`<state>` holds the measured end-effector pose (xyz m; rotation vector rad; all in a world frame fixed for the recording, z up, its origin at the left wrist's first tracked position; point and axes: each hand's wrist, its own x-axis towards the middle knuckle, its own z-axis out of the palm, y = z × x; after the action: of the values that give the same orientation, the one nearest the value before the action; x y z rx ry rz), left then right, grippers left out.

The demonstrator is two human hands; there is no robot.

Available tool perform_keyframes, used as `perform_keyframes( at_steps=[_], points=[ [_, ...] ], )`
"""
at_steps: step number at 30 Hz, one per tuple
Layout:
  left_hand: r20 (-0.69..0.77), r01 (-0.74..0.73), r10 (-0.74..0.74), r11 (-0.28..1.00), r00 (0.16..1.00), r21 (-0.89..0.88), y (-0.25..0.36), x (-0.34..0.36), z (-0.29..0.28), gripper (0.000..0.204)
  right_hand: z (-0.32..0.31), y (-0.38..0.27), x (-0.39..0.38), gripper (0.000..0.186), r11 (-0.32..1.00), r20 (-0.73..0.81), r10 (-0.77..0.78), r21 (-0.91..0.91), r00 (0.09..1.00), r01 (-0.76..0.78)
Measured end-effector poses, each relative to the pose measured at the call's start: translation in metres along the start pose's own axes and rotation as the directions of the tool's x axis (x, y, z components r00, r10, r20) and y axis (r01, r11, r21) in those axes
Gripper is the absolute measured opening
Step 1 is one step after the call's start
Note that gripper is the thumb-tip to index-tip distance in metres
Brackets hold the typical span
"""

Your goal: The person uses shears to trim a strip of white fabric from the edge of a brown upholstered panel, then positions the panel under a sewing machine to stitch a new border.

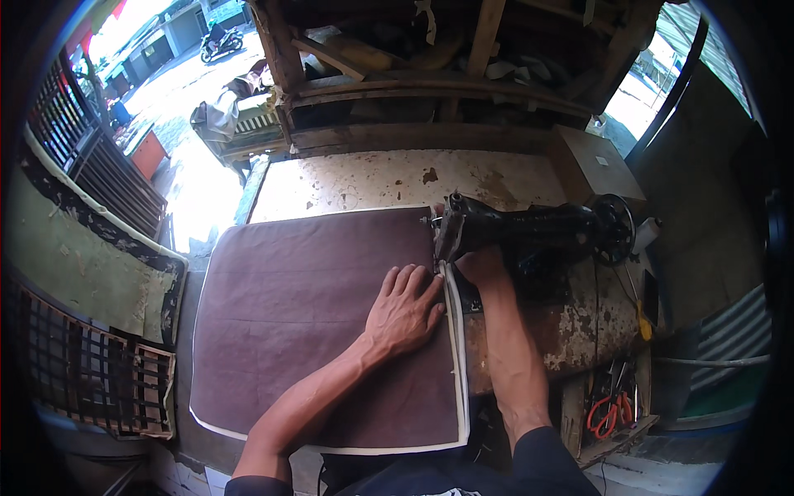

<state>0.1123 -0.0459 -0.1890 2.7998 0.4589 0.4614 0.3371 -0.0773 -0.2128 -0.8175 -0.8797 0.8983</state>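
Note:
A large brown fabric panel [281, 306] with white piping [461, 372] along its edges lies spread before me. My left hand [404, 310] rests flat on it near the right edge, its fingers stretched toward the needle area of a black sewing machine [529, 227]. The panel's right edge runs under the machine's head. Close beside that edge, below the machine's arm, is my right hand [481, 264]; its fingers are mostly hidden, so whether they grip the piping does not show.
The worn table [356, 178] reaches back to a wooden rack [447, 87]. A cardboard box [597, 161] stands behind the handwheel [614, 230]. Orange-handled scissors [610, 416] sit in an open compartment at right. A slatted frame [91, 364] stands at left.

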Motion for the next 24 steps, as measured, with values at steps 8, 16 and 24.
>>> perform_keyframes(
  at_steps=[8,16,24],
  points=[
    [0.037,0.001,-0.001,1.000,0.999,-0.013,0.013,-0.005,-0.004,0.058,-0.008,-0.014,0.010,0.042,0.938,0.118,0.027,0.341,0.993,-0.066],
    [0.014,0.042,-0.041,0.996,0.999,-0.077,0.017,0.015,-0.005,0.071,-0.017,0.006,0.022,0.058,0.983,-0.163,-0.020,-0.181,0.986,-0.010],
    [0.063,0.095,-0.095,0.995,0.993,-0.002,0.014,0.014,-0.002,0.078,-0.023,0.014,0.023,0.052,0.722,0.038,-0.192,-0.672,0.981,0.167]
  ],
)
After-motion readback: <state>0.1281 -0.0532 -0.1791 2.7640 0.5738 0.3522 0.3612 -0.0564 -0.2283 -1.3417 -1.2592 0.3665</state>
